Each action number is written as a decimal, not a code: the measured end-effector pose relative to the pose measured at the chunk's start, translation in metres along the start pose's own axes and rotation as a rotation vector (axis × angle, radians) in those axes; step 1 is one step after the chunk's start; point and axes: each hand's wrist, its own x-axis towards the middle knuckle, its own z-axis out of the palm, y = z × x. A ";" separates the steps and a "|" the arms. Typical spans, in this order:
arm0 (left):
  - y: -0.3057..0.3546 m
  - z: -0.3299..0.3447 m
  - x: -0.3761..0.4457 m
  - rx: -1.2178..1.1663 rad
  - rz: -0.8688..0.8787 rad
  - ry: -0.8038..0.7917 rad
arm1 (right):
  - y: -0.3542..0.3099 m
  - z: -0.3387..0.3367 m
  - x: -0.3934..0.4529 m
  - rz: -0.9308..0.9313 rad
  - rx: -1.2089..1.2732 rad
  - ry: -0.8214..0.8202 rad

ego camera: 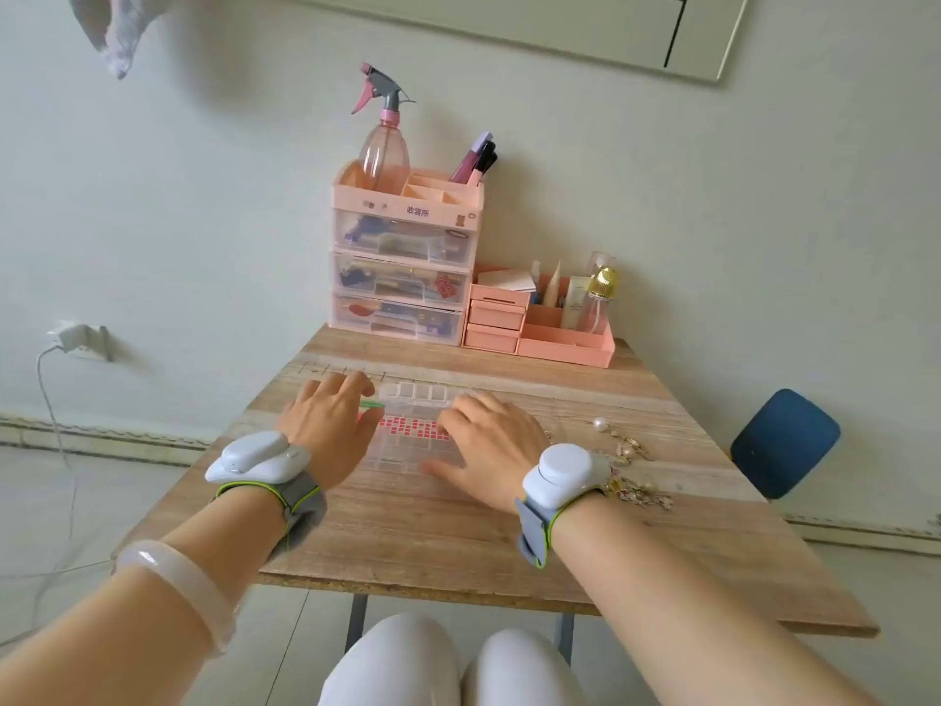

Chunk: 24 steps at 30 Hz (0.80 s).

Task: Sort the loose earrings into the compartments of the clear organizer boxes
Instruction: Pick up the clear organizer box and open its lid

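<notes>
A clear organizer box (407,448) with small compartments lies flat in the middle of the wooden table (458,542); a patch of red squares shows through it. Behind it a second clear box (415,390) is partly seen. My left hand (331,425) rests on the left side of the box, fingers reaching forward over its edge. My right hand (491,445) lies on the right side, fingers spread on the lid. Loose earrings (624,458), some with pearls, lie scattered to the right of my right hand. A green strip (370,404) shows beside my left fingers.
A pink drawer unit (405,277) with a spray bottle (383,140) stands at the table's back edge, a smaller pink organizer (545,323) with bottles beside it. A blue chair (784,443) stands to the right. A charger cable (51,400) hangs at the left wall.
</notes>
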 end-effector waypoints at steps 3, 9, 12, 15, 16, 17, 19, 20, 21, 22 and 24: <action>-0.011 0.004 0.001 -0.027 -0.083 -0.056 | -0.005 0.007 0.006 -0.020 -0.061 -0.007; -0.022 0.005 -0.004 -0.192 -0.156 -0.268 | -0.010 0.017 0.014 -0.138 -0.147 0.119; -0.020 0.004 -0.007 -0.117 -0.125 -0.347 | -0.009 0.025 0.018 -0.171 -0.299 0.227; -0.024 0.008 -0.006 -0.076 -0.108 -0.342 | -0.008 0.037 0.023 -0.148 -0.336 0.274; -0.025 0.009 -0.007 -0.090 -0.118 -0.325 | -0.007 0.037 0.023 -0.156 -0.349 0.290; -0.026 0.010 -0.007 -0.109 -0.131 -0.304 | -0.006 0.038 0.023 -0.156 -0.373 0.293; -0.028 0.011 -0.007 -0.147 -0.159 -0.282 | -0.005 0.039 0.024 -0.159 -0.394 0.313; -0.028 0.011 -0.007 -0.157 -0.169 -0.279 | -0.005 0.040 0.024 -0.162 -0.397 0.318; -0.028 0.011 -0.007 -0.169 -0.180 -0.273 | -0.005 0.041 0.025 -0.164 -0.398 0.326; -0.027 0.011 -0.007 -0.183 -0.194 -0.264 | -0.005 0.041 0.026 -0.167 -0.407 0.344; -0.025 0.011 -0.009 -0.210 -0.213 -0.240 | -0.006 0.044 0.027 -0.172 -0.431 0.365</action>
